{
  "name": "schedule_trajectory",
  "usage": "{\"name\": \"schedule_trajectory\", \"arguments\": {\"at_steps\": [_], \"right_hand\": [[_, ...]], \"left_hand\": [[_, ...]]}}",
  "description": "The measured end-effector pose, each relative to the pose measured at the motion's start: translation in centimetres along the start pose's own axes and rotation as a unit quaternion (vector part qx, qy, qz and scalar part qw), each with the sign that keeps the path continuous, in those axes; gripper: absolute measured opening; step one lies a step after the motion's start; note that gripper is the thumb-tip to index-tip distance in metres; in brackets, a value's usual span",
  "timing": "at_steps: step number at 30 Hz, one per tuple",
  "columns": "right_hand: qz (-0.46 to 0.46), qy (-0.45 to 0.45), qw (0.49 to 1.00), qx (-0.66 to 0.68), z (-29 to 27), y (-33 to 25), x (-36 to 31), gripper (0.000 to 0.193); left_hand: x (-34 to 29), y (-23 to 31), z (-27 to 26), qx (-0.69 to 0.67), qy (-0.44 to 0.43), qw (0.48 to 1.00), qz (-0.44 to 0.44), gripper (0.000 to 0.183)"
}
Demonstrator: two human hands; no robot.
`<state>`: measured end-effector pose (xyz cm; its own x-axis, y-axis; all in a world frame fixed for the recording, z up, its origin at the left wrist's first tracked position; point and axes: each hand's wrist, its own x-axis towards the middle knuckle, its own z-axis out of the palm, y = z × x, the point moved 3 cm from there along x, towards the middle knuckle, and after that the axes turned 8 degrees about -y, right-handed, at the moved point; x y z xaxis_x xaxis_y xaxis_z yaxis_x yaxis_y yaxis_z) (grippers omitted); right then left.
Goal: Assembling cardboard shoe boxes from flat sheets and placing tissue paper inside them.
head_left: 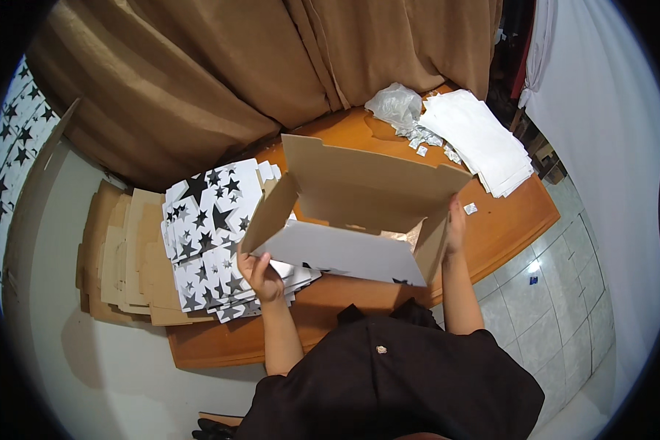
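A partly folded cardboard box [374, 187], brown inside and white with a little black print outside, is held up over the table between my two hands. My left hand [262, 276] grips its left side near the front corner, thumb in front. On the opposite side, my right hand [456, 226] holds the right panel, its fingers mostly behind the cardboard. The back panel and its flap stand up, tilted away from me. Part of the inner bottom is hidden by the white front panel.
Star-printed flat box sheets [205, 242] lie stacked at the left, beside plain brown cardboard sheets [128, 257]. At the back right of the wooden table [506, 220] are white paper sheets [480, 139], a clear plastic bag [396, 104] and small white packets [422, 150]. A brown curtain [198, 81] hangs behind.
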<state>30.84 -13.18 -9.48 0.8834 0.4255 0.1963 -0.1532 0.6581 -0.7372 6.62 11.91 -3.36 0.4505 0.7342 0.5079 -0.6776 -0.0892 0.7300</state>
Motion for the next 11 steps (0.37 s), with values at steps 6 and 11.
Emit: {"name": "schedule_trajectory", "arguments": {"at_steps": [6,11], "right_hand": [[-0.014,-0.088,0.995,-0.042,0.3,1.6,-1.1,0.038],[-0.017,-0.114,0.993,0.016,2.3,-1.0,-0.7,0.040]], "left_hand": [[-0.7,-4.7,-2.9,-0.201,0.043,0.978,-0.047,0.050],[0.9,-7.6,-7.1,0.004,0.003,0.973,-0.232,0.073]]}}
